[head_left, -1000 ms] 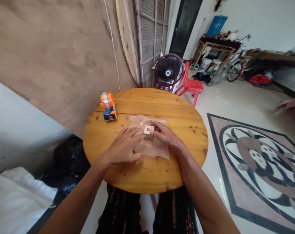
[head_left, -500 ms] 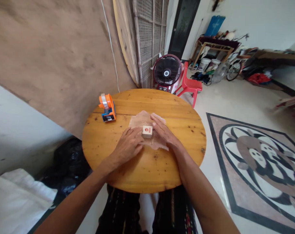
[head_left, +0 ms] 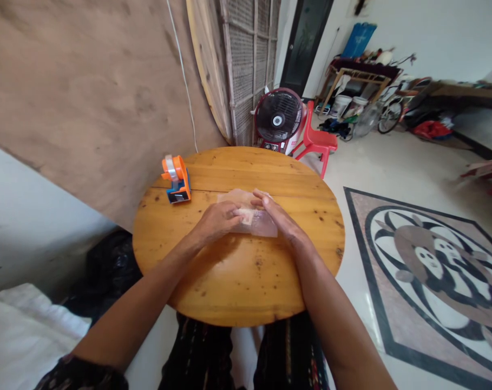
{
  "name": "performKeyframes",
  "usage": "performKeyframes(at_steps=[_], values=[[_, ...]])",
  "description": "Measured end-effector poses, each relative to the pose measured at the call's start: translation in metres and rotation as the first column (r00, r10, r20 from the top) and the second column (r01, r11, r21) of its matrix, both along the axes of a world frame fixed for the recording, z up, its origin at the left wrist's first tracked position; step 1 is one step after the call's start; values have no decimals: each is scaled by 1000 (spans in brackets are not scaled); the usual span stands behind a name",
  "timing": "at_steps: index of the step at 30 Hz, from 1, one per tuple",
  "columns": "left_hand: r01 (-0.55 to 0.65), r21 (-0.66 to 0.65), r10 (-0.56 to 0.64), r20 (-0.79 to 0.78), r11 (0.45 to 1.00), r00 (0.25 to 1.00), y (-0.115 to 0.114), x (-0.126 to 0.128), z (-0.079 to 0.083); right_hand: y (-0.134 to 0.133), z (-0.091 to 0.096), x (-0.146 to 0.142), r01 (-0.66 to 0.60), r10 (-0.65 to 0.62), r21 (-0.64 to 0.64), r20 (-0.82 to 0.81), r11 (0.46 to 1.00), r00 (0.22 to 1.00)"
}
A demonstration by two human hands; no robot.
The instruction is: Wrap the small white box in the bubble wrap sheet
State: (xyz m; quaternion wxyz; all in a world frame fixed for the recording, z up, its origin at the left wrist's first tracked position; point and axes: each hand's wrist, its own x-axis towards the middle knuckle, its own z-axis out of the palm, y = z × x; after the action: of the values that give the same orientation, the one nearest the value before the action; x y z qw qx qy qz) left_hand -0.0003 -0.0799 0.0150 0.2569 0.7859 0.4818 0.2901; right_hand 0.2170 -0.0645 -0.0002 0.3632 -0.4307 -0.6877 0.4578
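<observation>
On the round wooden table [head_left: 237, 271] lies a sheet of clear bubble wrap [head_left: 262, 223], folded over a small white box [head_left: 246, 216] whose top barely shows through it. My left hand [head_left: 215, 219] presses the wrap over the box from the left, fingers curled on it. My right hand [head_left: 276, 216] holds the wrap against the box from the right, fingers together. An orange and blue tape dispenser [head_left: 175, 179] stands at the table's far left, apart from both hands.
A brown board [head_left: 87, 97] leans against the wall behind the table. Beyond the far edge stand a red floor fan [head_left: 279, 119] and a red plastic chair [head_left: 316, 142]. Black bags [head_left: 111, 265] lie left of the table. Tiled floor with a round pattern [head_left: 432, 260] is at the right.
The bubble wrap has been folded over the box, which stood uncovered before. Both hands have moved further across the table and closed in around it.
</observation>
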Motion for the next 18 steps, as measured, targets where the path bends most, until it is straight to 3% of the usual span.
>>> performKeyframes(at_steps=[7,12,18], values=[[-28,-100,34,66,995,997,13,1,1,-6,15,7,-106,106,2,74,994,992],[-15,-125,31,128,992,991,19,2,-4,1,6,1,-50,50,-4,76,999,996],[10,-119,13,190,993,982,20,2,-10,2,-6,-8,-17,15,-42,-46,999,999]])
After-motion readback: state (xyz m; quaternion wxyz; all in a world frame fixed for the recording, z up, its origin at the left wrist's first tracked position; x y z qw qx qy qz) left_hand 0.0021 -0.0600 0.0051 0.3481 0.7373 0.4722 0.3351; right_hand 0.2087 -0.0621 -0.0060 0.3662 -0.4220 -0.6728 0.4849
